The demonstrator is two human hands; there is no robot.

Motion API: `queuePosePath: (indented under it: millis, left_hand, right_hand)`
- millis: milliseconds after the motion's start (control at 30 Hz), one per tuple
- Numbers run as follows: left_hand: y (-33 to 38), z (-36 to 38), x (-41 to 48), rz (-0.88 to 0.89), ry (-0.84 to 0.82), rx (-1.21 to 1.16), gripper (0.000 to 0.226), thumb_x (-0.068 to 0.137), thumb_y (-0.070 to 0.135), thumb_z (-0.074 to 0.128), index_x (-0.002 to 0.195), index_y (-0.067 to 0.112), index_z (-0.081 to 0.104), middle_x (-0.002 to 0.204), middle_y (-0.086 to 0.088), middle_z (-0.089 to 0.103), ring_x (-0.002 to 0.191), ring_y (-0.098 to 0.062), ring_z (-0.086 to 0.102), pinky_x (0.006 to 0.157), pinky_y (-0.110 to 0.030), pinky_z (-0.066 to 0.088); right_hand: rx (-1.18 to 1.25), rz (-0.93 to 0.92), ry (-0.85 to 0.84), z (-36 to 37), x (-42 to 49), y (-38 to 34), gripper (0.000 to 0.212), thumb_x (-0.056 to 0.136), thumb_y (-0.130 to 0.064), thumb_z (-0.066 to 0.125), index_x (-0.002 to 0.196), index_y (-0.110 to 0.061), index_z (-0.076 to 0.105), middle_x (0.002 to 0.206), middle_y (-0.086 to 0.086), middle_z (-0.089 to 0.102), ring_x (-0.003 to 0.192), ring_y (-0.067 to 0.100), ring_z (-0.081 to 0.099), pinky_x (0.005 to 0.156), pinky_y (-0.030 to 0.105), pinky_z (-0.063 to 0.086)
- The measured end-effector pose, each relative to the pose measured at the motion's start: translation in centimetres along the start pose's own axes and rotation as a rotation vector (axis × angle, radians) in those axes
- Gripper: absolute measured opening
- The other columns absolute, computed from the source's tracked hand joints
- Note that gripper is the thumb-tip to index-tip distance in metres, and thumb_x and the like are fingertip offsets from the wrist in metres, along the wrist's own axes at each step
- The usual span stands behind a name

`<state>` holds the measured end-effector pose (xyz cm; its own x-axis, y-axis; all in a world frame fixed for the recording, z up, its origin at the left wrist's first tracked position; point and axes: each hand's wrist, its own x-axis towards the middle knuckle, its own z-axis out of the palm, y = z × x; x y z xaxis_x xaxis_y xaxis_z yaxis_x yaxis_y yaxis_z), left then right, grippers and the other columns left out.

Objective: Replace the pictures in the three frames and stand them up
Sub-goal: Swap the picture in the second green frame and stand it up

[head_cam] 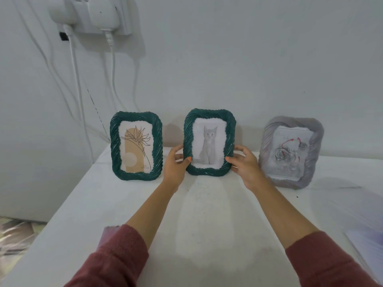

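Three frames stand in a row near the back of the white table (207, 214), up against the wall, and the person has both hands on the one in the centre. That middle green frame (209, 142) is upright and shows a picture of a grey kitten (209, 146) sitting on white. The left hand (176, 163) grips its lower left edge, thumb laid across the front of the twisted rim, fingers curled round behind. The right hand (244, 163) mirrors it on the lower right edge, thumb on the front, fingers wrapped to the back. To the left, just apart from that hand, the other green frame (136, 145) stands on its own, holding a line drawing of a flower over a tan arch. To the right, the grey frame (292, 152) stands alone too, tilted back a little, with a picture of grey roses and red strokes. Dark red sleeves (116, 257) cover both forearms low in the view. White plugs and cables (74, 65) hang down the wall at the upper left.
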<state>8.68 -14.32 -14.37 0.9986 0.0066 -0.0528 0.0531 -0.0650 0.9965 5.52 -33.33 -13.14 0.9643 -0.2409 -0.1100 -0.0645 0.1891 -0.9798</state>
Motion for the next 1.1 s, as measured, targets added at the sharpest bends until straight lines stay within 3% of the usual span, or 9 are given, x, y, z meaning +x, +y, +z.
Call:
queuePosePath:
  millis: [133, 333, 500, 900, 1033, 1100]
  left_hand:
    - [-0.6, 0.0, -1.2, 0.001, 0.038, 0.041, 0.043, 0.089, 0.003, 0.055, 0.129, 0.017, 0.049, 0.111, -0.012, 0.06, 0.101, -0.03, 0.061, 0.093, -0.044, 0.052]
    - [-0.1, -0.2, -2.1, -0.014, 0.031, 0.056, 0.045, 0.089, 0.003, 0.054, 0.131, 0.017, 0.047, 0.114, -0.012, 0.06, 0.101, -0.028, 0.06, 0.094, -0.044, 0.052]
    - [-0.2, -0.3, -2.4, -0.007, 0.018, 0.043, 0.044, 0.09, 0.002, 0.054, 0.131, 0.018, 0.047, 0.108, -0.011, 0.061, 0.097, -0.026, 0.06, 0.091, -0.04, 0.053]
    - [-0.1, -0.5, -2.5, -0.017, 0.008, 0.056, 0.045, 0.089, 0.002, 0.054, 0.131, 0.018, 0.047, 0.11, -0.013, 0.061, 0.098, -0.027, 0.06, 0.093, -0.044, 0.053]
    - [0.1, -0.4, -2.6, -0.02, 0.012, 0.076, 0.045, 0.09, 0.004, 0.054, 0.132, 0.018, 0.046, 0.115, -0.011, 0.061, 0.1, -0.024, 0.059, 0.094, -0.042, 0.051]
    - [0.1, -0.2, -3.2, 0.01, 0.09, 0.13, 0.045, 0.09, 0.009, 0.054, 0.133, 0.018, 0.044, 0.119, -0.005, 0.057, 0.105, -0.019, 0.054, 0.094, -0.033, 0.048]
  right_hand:
    - [-0.023, -0.049, 0.03, 0.1, -1.2, 0.6, 0.04, 0.084, 0.006, 0.059, 0.115, -0.019, 0.053, 0.081, 0.005, 0.064, 0.074, 0.013, 0.062, 0.059, 0.015, 0.055]
    - [-0.085, -0.054, 0.05, 0.2, -2.1, 0.6, 0.045, 0.084, 0.004, 0.06, 0.124, -0.015, 0.052, 0.08, 0.005, 0.064, 0.077, 0.015, 0.062, 0.082, 0.036, 0.052]
    - [-0.089, -0.061, 0.063, 0.2, -2.7, 0.6, 0.046, 0.084, 0.002, 0.061, 0.125, -0.016, 0.052, 0.082, 0.005, 0.064, 0.078, 0.013, 0.062, 0.072, 0.024, 0.054]
    - [-0.11, -0.032, 0.069, 0.2, -3.1, 0.3, 0.046, 0.084, 0.001, 0.062, 0.126, -0.016, 0.051, 0.082, 0.004, 0.064, 0.077, 0.012, 0.062, 0.065, 0.021, 0.05]
    - [-0.123, -0.029, 0.071, 0.2, -3.2, 0.2, 0.046, 0.084, 0.0, 0.062, 0.126, -0.015, 0.051, 0.082, 0.005, 0.065, 0.078, 0.012, 0.062, 0.073, 0.025, 0.052]
    - [-0.162, -0.015, 0.079, 0.2, -3.5, 0.0, 0.047, 0.083, -0.004, 0.064, 0.126, -0.015, 0.051, 0.086, 0.005, 0.067, 0.082, 0.014, 0.062, 0.08, 0.028, 0.05]
